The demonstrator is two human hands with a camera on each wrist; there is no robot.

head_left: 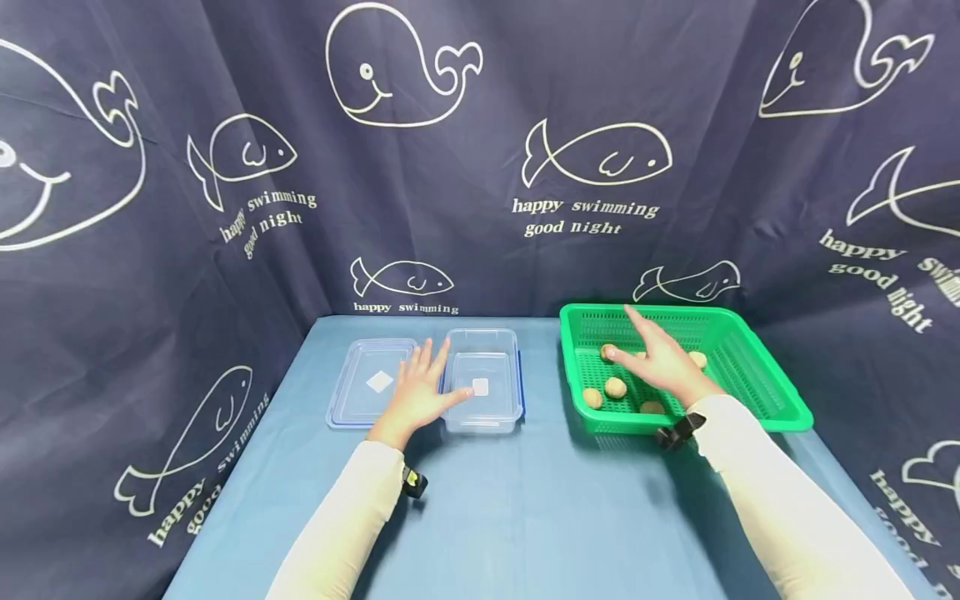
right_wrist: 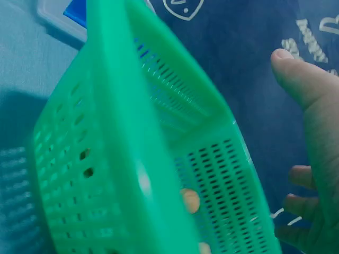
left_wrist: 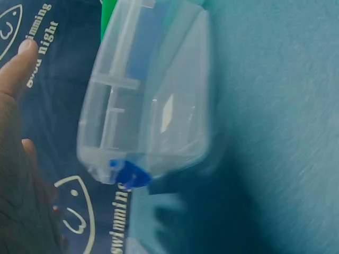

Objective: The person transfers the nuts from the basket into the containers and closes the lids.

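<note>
My left hand (head_left: pixel 417 393) hovers with fingers spread and nothing in its grasp. It overlaps the gap between a clear plastic lid (head_left: pixel 358 387) and a clear food container (head_left: pixel 482 423) with blue clips. The container stands without its lid, and a white square label shows at its bottom. My right hand (head_left: pixel 664 365) is held over a green plastic basket (head_left: pixel 772 379), thumb and fingers apart, holding nothing. Several round tan balls like walnuts (head_left: pixel 616 387) lie in the basket, some partly hidden behind the hand. In the right wrist view, the thumb (right_wrist: pixel 304 79) points past the basket's rim.
A blue cloth covers the table (head_left: pixel 525 517). Dark blue curtains (head_left: pixel 480 167) with white whale and fish drawings hang behind it and at both sides. The basket stands at the back right, apart from the container. Dark wrist cameras (head_left: pixel 678 432) sit on both wrists.
</note>
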